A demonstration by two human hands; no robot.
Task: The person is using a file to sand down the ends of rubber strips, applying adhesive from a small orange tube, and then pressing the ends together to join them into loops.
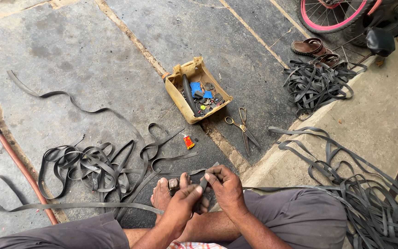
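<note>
Person's body, head view
Grey-brown trousers [295, 216] on both legs, bare forearms, bare foot [162, 196], checked cloth edge [192, 245] at bottom; no sleeves visible.

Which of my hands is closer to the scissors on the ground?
Right. The right hand sits just below and slightly left of the scissors. The left hand is lower and further left, beside the foot.

Matt rubber strips [93, 166] (rough stone floor [70, 50]).
</note>
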